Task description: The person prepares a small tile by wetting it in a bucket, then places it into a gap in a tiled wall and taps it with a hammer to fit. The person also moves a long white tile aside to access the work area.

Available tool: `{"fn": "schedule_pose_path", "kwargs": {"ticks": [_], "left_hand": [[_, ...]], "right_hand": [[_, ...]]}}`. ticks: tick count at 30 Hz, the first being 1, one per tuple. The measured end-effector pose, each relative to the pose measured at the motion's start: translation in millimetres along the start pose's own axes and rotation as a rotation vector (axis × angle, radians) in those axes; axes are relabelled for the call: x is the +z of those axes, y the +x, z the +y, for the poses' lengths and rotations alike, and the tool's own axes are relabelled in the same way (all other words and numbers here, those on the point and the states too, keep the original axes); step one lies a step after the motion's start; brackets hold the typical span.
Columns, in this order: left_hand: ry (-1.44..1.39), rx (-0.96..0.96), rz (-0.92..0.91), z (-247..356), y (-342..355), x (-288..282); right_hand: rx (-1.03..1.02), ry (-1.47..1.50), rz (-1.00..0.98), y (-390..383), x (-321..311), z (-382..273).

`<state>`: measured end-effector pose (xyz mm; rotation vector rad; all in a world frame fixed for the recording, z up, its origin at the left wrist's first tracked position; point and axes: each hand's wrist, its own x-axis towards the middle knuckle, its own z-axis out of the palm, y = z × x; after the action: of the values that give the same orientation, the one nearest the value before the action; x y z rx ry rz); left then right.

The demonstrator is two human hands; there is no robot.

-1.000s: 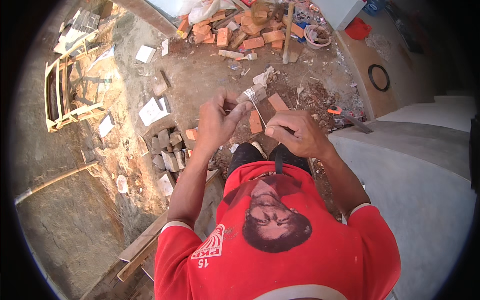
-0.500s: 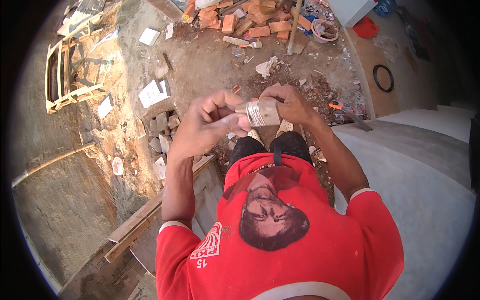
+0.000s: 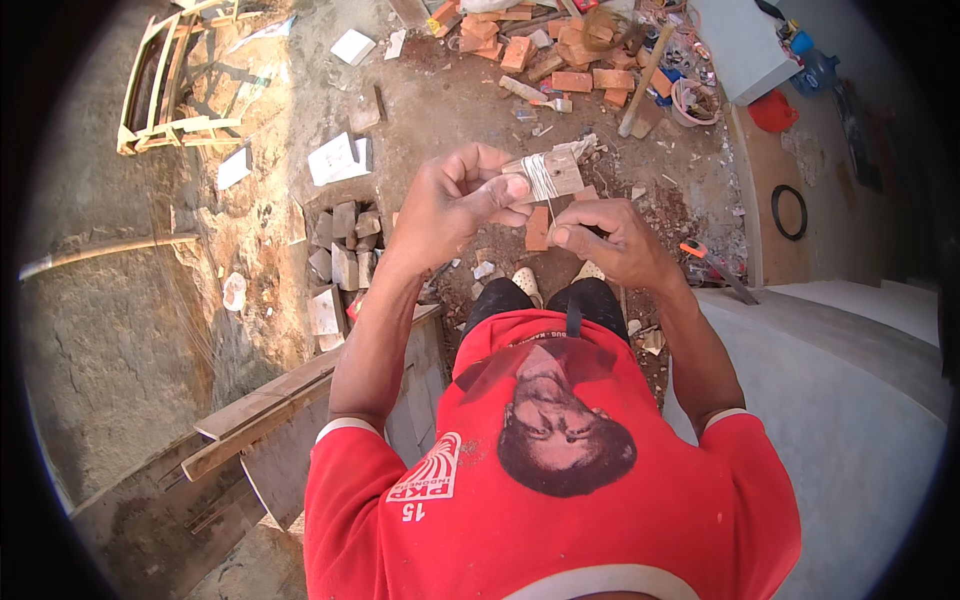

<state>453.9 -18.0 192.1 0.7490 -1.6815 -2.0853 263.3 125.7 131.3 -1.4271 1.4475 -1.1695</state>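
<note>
My left hand (image 3: pixel 448 208) grips one end of a small flat wooden block (image 3: pixel 568 178) between thumb and fingers, out in front of my body. Pale string (image 3: pixel 541 176) is wound in several turns round the block's middle. A short length of it runs down from the block to my right hand (image 3: pixel 618 242), whose thumb and forefinger are pinched on it. That hand is apart from the block, just below its right end.
Broken bricks (image 3: pixel 572 82) lie heaped at the far side, with a wooden-handled tool (image 3: pixel 648 80) and a pink basket (image 3: pixel 694 102) beside them. Planks (image 3: pixel 265 405) stand near my left arm. A grey ledge (image 3: pixel 830 345) rises on the right, with an orange-and-grey tool (image 3: pixel 718 268) at its edge.
My right hand has come off the block's right end and moved down and right, drawing string between them. The block has shifted slightly up and right with my left hand.
</note>
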Motion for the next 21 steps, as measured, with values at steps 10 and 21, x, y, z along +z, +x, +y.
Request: {"fn": "schedule_pose_path", "kwargs": {"ticks": [10, 21], "left_hand": [[0.359, -0.112, 0.041, -1.9, -3.0, -10.9], [-0.003, -0.035, 0.024, 5.9, -12.0, -18.9]], "right_hand": [[-0.032, -0.127, -0.008, 3.3, -10.0, -15.0], [0.004, 0.046, -0.182, 11.9, -0.6, -13.2]]}}
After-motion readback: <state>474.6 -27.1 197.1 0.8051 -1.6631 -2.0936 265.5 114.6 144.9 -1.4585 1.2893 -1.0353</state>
